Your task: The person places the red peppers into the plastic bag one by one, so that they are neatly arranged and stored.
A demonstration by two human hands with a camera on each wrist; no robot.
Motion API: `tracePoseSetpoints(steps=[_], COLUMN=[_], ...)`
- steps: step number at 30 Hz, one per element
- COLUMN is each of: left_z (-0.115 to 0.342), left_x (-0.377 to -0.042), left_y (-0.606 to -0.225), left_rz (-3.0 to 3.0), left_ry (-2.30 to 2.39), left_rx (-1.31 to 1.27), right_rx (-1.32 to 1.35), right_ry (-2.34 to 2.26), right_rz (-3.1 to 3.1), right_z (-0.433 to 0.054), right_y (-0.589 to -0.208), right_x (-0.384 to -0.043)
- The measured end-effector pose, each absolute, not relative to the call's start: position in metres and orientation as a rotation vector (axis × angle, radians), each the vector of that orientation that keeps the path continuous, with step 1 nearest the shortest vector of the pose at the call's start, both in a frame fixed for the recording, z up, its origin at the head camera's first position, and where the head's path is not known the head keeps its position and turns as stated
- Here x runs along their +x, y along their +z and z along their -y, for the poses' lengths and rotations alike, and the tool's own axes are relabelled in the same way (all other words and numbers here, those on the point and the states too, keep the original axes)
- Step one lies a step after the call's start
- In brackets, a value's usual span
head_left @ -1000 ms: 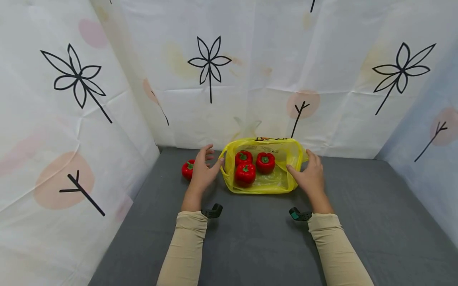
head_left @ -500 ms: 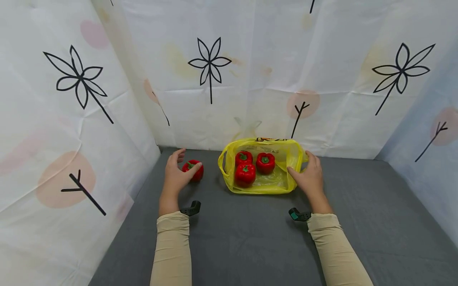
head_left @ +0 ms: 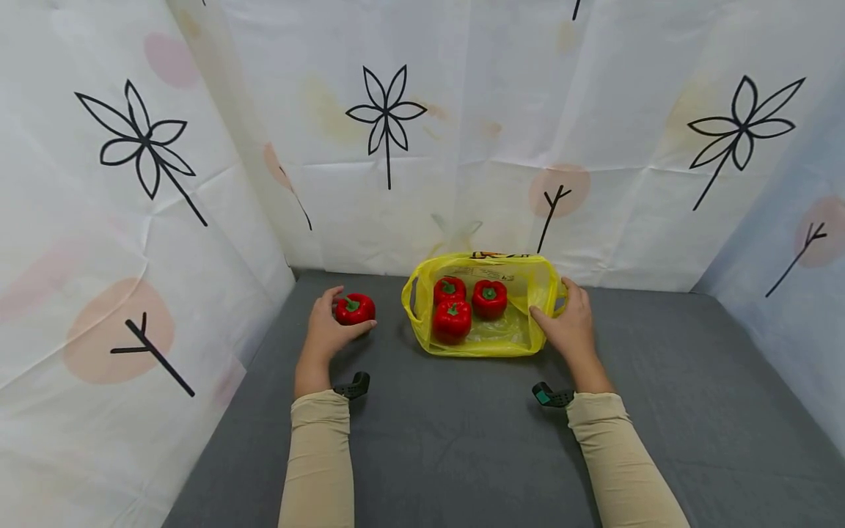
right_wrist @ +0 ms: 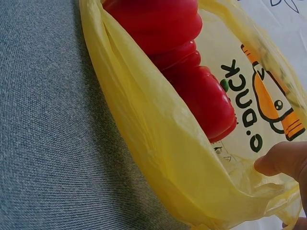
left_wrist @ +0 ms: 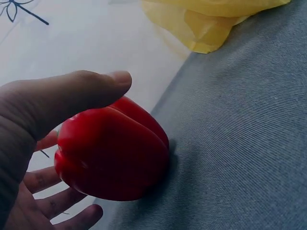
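Observation:
In the head view my left hand (head_left: pixel 325 331) is around a red bell pepper (head_left: pixel 355 309) on the table, left of the bag. The left wrist view has the thumb over the near side of this bell pepper (left_wrist: pixel 115 151), with the other fingers spread behind it; firm contact is not plain. My right hand (head_left: pixel 573 327) holds the right edge of a yellow plastic bag (head_left: pixel 485 352), thumb inside and fingers outside. The bag lies with its mouth wide, and three red bell peppers (head_left: pixel 452 323) sit in its left part. The right hand's thumb (right_wrist: pixel 283 160) presses the bag's inner wall.
A grey cloth covers the table (head_left: pixel 449 440). White patterned fabric (head_left: pixel 462 147) rises behind and at both sides. The bag's left handle loop (head_left: pixel 411 304) stands between the loose pepper and the bagged ones.
My left hand has left the bag's left side, moved left, and come down around the loose bell pepper. The right hand stays at the bag's edge.

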State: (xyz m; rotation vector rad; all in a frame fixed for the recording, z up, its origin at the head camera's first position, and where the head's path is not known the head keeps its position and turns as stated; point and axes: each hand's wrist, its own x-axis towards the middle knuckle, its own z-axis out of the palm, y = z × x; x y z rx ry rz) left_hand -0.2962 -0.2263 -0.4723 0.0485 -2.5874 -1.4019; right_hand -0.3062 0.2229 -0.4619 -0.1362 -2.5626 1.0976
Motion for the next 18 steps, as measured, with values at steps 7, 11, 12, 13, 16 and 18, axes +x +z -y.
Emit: tracePoseSetpoints(steps=[7,11,12,13,16,18], left_z=[0.2269,0.2258,0.2253,0.225,0.2227,0.2208], left_x=[-0.2968,-0.2967,-0.297,-0.2972,-0.2978,-0.2981], left_y=[-0.4776,-0.4783,-0.4785,-0.4785,-0.4782,-0.477], left_rz=[2.592,2.578,2.576,2.575,2.57,2.554], left_ry=[-1.428,-1.429,-1.424,-1.415,-1.391,-1.383], left_rx=[0.067,0.082,0.084,0.086,0.096,0.091], right_rx=[-0.14,-0.137,-0.136,-0.134,-0.129,-0.126], right_ry=[1.091,1.091,1.092,1.098,1.105,1.106], right_rz=[2.566,2.566,2.564,2.56,2.555,2.553], right_z=[-0.2224,-0.2225,-0.2225,-0.2222,-0.2216,-0.2215], right_y=[-0.461,-0.4612,-0.4612,-0.4613,-0.4611,-0.461], right_x=[-0.3056,-0.3059,-0.3058,-0.3057,-0.3055,-0.3056])
